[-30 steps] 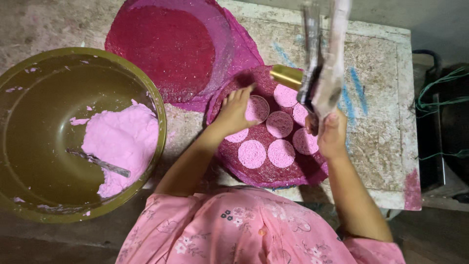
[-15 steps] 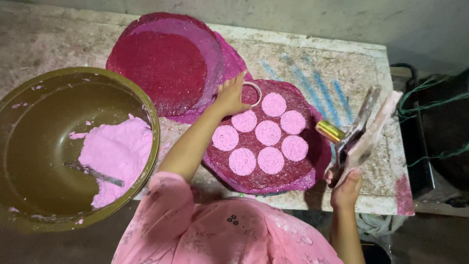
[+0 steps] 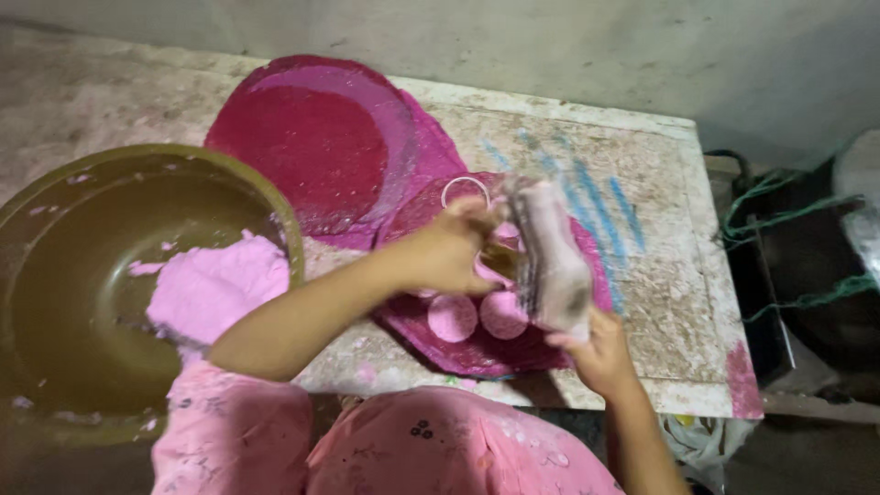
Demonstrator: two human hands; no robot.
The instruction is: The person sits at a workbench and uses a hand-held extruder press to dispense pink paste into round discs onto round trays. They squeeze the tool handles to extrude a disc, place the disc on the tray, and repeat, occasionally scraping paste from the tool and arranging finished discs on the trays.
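Observation:
Several flat pink dough discs (image 3: pixel 454 317) lie on a round magenta tray (image 3: pixel 440 348) at the table's front edge. My left hand (image 3: pixel 447 254) hovers over the discs with curled fingers. A white ring mould (image 3: pixel 466 186) sits just beyond its fingertips; whether they hold it is unclear. My right hand (image 3: pixel 598 353) grips from below a blurred metal tool wrapped in clear plastic (image 3: pixel 550 266). The tool stands above the tray's right half and hides some discs.
A big olive bowl (image 3: pixel 280 215) with a lump of pink dough (image 3: pixel 211 289) stands at the left. A larger magenta tray on a pink cloth (image 3: pixel 307 147) lies behind. The stone tabletop (image 3: pixel 669 266) has blue streaks. Green rope (image 3: pixel 779 211) hangs off the right.
My right hand has carried the wrapped tool from the table's right edge leftward over the disc tray. My left hand drew back a little from the ring, closer to the discs.

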